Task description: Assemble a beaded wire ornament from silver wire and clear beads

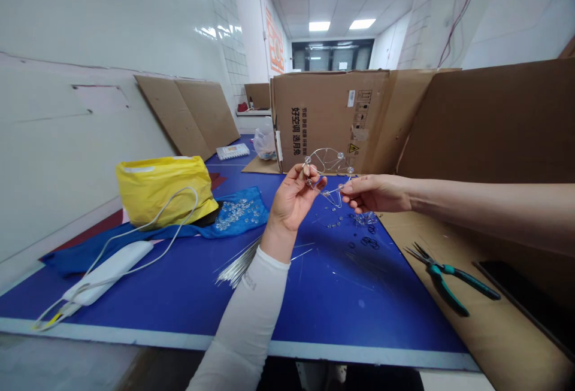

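Both hands hold up a ring of bent silver wire with clear round beads on it, above the blue table. My left hand pinches its left side near two beads. At the lower right of the ring, the fingers of my right hand close on the wire by another bead. The exact grip of the right fingertips is partly hidden. On the table below lie small black rings and a few loose clear beads. A bundle of thin straight wires lies beside my left forearm.
Clear beads are spread on blue cloth beside a yellow bag. A white power strip with its cable lies at front left. Green-handled pliers and a dark flat object rest on cardboard at right. A large cardboard box stands behind.
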Motion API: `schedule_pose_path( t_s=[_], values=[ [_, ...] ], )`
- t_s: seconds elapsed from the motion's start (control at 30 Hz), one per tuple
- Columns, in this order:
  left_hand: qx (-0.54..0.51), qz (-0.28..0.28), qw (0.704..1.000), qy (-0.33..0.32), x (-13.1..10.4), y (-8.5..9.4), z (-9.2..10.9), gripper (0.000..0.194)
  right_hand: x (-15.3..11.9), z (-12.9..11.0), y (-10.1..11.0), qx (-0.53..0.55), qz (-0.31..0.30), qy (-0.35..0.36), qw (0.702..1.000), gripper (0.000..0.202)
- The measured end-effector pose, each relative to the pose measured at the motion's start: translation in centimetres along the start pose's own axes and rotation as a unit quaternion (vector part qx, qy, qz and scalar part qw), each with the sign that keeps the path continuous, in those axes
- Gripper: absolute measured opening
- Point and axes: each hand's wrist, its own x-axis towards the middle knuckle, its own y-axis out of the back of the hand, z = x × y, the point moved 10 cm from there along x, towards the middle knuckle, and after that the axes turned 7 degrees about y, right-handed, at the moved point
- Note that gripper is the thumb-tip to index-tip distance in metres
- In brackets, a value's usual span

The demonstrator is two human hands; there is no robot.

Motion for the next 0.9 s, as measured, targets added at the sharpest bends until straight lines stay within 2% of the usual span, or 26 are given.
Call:
schedule_pose_path(
  t_s=[0.27, 0.37, 0.53, 0.73, 0.8, 0.9],
  values=[
    [-0.003, 0.004, 1.0, -0.002, 0.0, 0.1, 0.2, 0.017, 0.2, 0.0, -0.8, 0.015, -0.012, 0.006, 1.0, 0.012],
    [-0.002, 0.005, 1.0, -0.003, 0.0, 0.1, 0.2, 0.017, 0.6, -0.7, -1.3, 0.001, -0.027, 0.039, 0.999, 0.017],
    [-0.001, 0.001, 1.0, 0.002, 0.0, 0.1, -0.1, 0.019, 1.1, -2.3, -1.4, -0.105, -0.049, 0.105, 0.988, 0.02],
    [0.001, 0.006, 1.0, 0.003, 0.0, 0.0, -0.3, 0.019, 0.2, -3.6, -0.5, -0.161, -0.027, 0.176, 0.971, 0.026],
    [-0.001, 0.024, 1.0, 0.008, 0.0, 0.2, -0.5, 0.02, -0.2, -3.4, -0.3, -0.143, -0.018, 0.17, 0.975, 0.028],
    [-0.007, 0.017, 1.0, 0.01, 0.0, -0.1, -0.5, 0.024, -0.5, -2.6, -0.3, -0.098, -0.004, 0.139, 0.985, 0.028]
  ],
)
